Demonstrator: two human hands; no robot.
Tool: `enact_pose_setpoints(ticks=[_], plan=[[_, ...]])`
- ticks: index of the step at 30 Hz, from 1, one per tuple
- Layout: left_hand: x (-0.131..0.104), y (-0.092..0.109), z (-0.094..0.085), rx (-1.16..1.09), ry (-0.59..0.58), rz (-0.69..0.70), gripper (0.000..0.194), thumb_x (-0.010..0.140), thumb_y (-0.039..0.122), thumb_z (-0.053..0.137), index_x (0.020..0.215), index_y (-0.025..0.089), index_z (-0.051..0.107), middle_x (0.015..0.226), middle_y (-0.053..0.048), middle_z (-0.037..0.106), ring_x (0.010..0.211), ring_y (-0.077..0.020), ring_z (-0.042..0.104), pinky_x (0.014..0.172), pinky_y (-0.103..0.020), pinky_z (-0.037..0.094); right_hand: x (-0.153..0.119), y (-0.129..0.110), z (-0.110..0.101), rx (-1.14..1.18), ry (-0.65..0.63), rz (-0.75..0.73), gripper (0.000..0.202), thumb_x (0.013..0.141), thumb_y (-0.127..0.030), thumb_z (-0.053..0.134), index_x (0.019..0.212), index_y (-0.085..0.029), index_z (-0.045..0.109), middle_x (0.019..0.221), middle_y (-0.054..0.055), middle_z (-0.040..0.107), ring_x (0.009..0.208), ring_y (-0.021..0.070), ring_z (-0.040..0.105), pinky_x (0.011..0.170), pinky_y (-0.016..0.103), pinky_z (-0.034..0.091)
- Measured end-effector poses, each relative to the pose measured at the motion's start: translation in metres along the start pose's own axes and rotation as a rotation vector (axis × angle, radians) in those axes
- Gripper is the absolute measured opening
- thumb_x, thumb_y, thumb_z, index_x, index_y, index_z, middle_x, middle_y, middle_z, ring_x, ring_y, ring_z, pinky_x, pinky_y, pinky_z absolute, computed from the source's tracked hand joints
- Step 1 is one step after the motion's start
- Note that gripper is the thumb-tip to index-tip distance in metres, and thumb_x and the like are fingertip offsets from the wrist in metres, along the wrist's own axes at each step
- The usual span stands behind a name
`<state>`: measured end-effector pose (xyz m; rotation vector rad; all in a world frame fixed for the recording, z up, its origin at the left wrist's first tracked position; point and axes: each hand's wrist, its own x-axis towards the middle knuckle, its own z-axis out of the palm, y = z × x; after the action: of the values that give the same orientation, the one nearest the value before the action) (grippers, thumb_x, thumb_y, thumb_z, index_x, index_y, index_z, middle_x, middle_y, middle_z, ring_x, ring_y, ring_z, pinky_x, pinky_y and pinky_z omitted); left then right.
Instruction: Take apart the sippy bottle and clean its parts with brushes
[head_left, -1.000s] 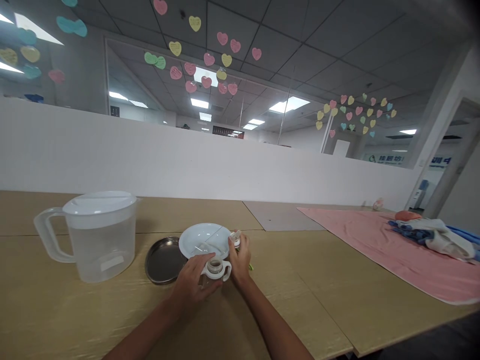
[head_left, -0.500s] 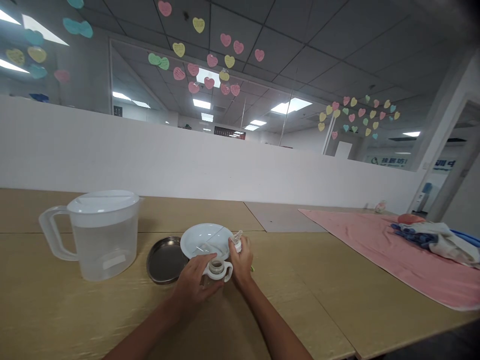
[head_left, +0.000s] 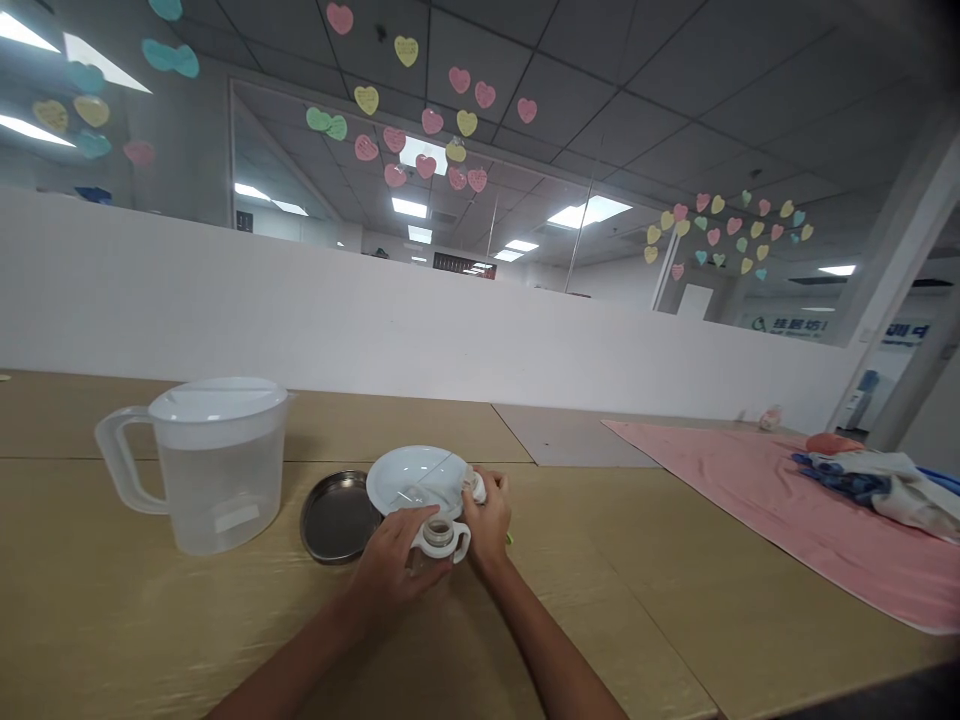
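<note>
My left hand [head_left: 391,556] is wrapped round a baby bottle [head_left: 439,535] with a white two-handled ring. The bottle stands upright with its neck uncovered, its lower part hidden by my fingers. Just right of it, my right hand [head_left: 489,518] is closed on the bottle's teat with its white collar [head_left: 476,486], apart from the neck. Behind both hands lies a white bowl [head_left: 390,472] with a clear piece [head_left: 412,496] in it that I cannot make out fully.
A round dark metal tray [head_left: 339,520] lies left of the bowl. Farther left stands a clear lidded pitcher [head_left: 221,470] holding liquid. To the right, a pink cloth [head_left: 750,500] covers the table, with folded clothes [head_left: 862,475] on it. A white low wall [head_left: 450,340] bounds the back.
The teat in my right hand has tipped over and now shows mostly its white collar. My left hand keeps hold of the bottle. The whole view has shifted slightly.
</note>
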<state>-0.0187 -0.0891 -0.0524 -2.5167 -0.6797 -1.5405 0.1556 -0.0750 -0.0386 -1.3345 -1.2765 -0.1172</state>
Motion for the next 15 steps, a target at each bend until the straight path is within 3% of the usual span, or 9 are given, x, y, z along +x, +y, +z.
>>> enact_pose_setpoints(ticks=[9,15], plan=[[-0.0003,0.0007,-0.001,-0.005,-0.036,-0.035,0.052,0.08,0.049,0.06,0.12,0.019,0.047,0.109,-0.011,0.065,0.098,-0.0252,0.062,0.083,-0.036,0.05,-0.001,0.002,0.0012,0.047,-0.065,0.027,0.034,0.081,-0.03,0.048,0.109,-0.017,0.062,0.097,0.008,0.055,0.089,0.0211,0.057,0.08,0.033,0.044],[0.0006,0.0018,-0.0016,-0.009,-0.013,-0.016,0.052,0.081,0.049,0.058,0.12,0.018,0.047,0.106,-0.011,0.065,0.095,-0.0247,0.062,0.082,-0.036,0.051,-0.0017,0.005,0.0032,0.074,-0.03,-0.016,0.034,0.085,-0.037,0.046,0.109,-0.018,0.061,0.106,0.01,0.062,0.1,0.0229,0.056,0.088,0.036,0.042]])
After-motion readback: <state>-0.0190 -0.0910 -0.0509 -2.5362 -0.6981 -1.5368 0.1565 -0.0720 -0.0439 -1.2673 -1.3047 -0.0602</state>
